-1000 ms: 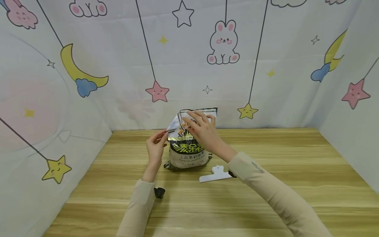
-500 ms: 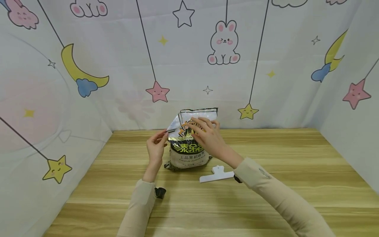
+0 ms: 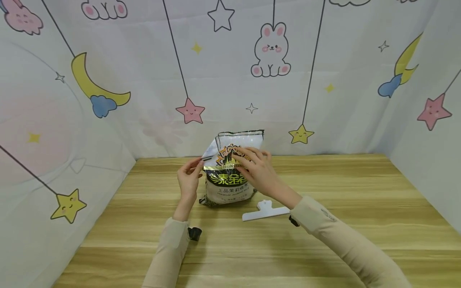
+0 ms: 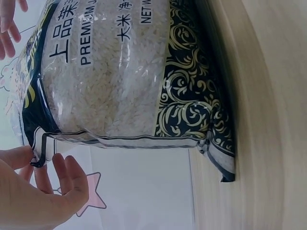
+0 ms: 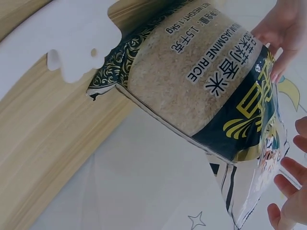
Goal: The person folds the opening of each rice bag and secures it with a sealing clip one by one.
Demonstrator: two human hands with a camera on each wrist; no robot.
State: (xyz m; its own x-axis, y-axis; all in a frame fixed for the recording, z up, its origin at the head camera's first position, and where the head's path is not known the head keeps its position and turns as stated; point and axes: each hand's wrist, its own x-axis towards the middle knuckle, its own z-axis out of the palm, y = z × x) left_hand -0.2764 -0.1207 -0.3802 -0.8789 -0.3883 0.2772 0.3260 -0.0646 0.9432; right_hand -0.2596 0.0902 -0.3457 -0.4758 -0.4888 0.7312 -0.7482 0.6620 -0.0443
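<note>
A clear bag of jasmine rice (image 3: 230,195) with a dark band and a white top stands upright on the table. Its upper left corner is folded inward. My left hand (image 3: 189,181) pinches the bag's left edge at that fold, between thumb and fingers; the left wrist view shows the pinched edge (image 4: 41,155) up close. In front of the upper right of the bag is my right hand (image 3: 262,173), its fingers spread and lightly bent, holding nothing. Whether its fingertips touch the film I cannot tell. A white bag clip (image 3: 265,211) lies below my right hand.
The wooden table (image 3: 230,252) reaches back to a white curtain (image 3: 144,80) printed with stars, moons and a rabbit. Close behind the bag hangs this curtain, and more of it stands at both sides. Each sleeve has a dark wrist mount (image 3: 195,233) beneath it.
My right hand has slid to the right and slightly down across the bag's front, uncovering more of the printed emblem. The left hand keeps its pinch in the same place.
</note>
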